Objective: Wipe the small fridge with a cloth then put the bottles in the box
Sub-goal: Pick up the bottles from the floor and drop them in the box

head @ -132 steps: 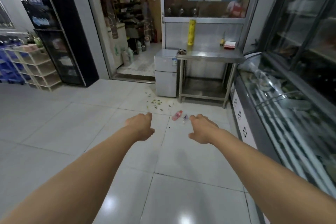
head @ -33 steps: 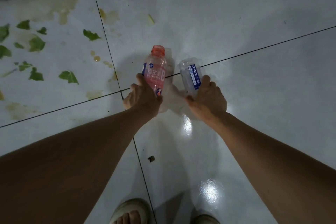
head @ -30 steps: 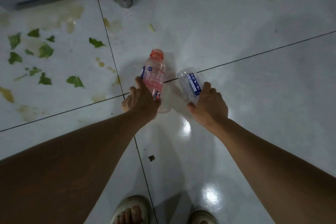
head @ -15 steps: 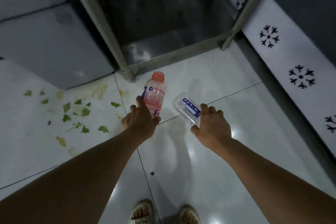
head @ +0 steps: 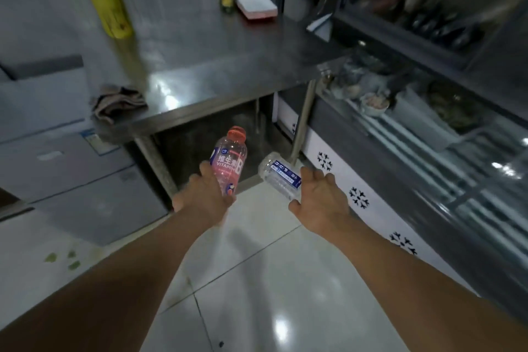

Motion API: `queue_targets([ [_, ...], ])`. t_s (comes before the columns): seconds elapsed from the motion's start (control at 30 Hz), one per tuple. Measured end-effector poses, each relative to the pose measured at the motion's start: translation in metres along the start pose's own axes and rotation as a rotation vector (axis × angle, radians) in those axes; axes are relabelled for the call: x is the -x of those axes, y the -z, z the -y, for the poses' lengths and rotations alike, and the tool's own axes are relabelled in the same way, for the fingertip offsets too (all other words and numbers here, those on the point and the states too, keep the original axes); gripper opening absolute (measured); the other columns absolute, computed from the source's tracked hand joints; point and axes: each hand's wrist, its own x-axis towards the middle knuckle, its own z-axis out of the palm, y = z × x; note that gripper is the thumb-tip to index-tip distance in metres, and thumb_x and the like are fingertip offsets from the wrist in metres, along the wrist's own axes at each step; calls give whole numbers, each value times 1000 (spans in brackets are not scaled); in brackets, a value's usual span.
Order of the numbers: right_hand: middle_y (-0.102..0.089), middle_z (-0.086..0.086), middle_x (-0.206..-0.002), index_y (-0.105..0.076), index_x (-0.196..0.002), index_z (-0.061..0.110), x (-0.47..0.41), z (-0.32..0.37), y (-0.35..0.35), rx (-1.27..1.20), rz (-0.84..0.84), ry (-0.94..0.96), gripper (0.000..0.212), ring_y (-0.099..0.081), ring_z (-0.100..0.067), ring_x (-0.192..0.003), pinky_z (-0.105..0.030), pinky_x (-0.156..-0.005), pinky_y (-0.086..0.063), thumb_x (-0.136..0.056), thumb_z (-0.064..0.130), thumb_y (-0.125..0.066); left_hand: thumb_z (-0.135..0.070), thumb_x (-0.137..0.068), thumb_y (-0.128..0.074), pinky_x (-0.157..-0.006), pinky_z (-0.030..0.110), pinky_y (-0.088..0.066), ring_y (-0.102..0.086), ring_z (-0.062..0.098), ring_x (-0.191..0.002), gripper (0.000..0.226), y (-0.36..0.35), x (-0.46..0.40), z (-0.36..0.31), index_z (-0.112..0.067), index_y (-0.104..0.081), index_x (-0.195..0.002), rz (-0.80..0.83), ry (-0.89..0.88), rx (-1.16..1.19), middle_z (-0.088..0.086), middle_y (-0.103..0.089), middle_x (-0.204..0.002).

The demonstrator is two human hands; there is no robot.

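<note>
We have both bottles off the floor now, where a second ago they lay on the tiles. Our left hand (head: 204, 197) is wrapped round the pink bottle (head: 228, 161), cap upward; our right hand (head: 317, 197) clasps the clear bottle (head: 281, 176), tipped sideways toward the left hand. Above and left of the left hand, the cloth (head: 118, 101) lies on the steel desk (head: 228, 66), beside the small fridge (head: 57, 128). The box may be the pale one (head: 255, 4) at the back, though blur leaves us unsure. The wiping seems not yet begun.
</note>
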Motion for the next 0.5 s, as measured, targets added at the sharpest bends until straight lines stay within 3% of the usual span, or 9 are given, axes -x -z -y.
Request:
queue_targets([
  [0.07,-47,-11,-127,-32,-134,11,11,-4,38,21,-58,2,60,-43,-27,-114,-31,-81,-42,-86,39,-55,-43,-82,-62,-87,43,-47,-56,33,-108,74,32,16,-18,-11,-20,-133,-47,-45,-29,15,-47,-123],
  [0.23,-48,-12,-125,-32,-133,10,49,-10,106,34,-150,-78,60,-41,-29,-116,-31,-75,-40,-86,38,-56,-46,-82,-62,-83,42,-47,-57,32,-104,72,89,54,-51,-10,-22,-131,-98,-189,-40,15,-48,-122],
  [0.5,-47,-12,-128,-34,-133,12,151,-1,159,70,-244,-289,60,-41,-30,-118,-37,-83,-44,-84,37,-58,-47,-80,-65,-71,36,-40,-57,30,-103,76,125,123,-65,-15,-21,-132,-101,-436,-101,14,-49,-123],
])
